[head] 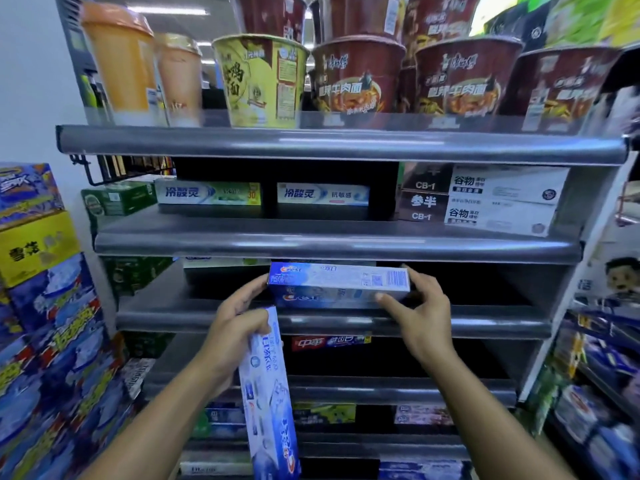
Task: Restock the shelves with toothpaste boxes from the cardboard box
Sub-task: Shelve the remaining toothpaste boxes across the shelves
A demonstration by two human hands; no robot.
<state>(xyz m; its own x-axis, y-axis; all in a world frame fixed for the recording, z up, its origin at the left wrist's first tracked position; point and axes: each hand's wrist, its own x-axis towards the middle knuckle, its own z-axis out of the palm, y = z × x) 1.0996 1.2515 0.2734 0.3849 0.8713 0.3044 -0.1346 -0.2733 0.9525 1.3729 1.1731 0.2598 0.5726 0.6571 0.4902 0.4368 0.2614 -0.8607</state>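
i see a blue crest toothpaste box [338,278] lying flat and lengthwise on top of another crest box [325,299] at the front of the third shelf [450,325], barcode end to the right. my right hand [420,315] is at its right end, fingers half curled, thumb touching the top corner and a fingertip against the lower box; it is not closed around anything that i can make out. my left hand [235,323] touches the left end of the stacked box with its fingertips while the rest of the hand clasps a second white-and-blue toothpaste box [268,393], which hangs nearly upright, tilted a little, in front of the lower shelves. the shelf above [329,242] carries two green-and-white toothpaste boxes [207,194] and a stack of grey-and-white boxes [485,200] to the right. the top shelf [346,145] holds instant noodle cups [356,76]. blue and yellow cartons [45,306] are piled at the left.
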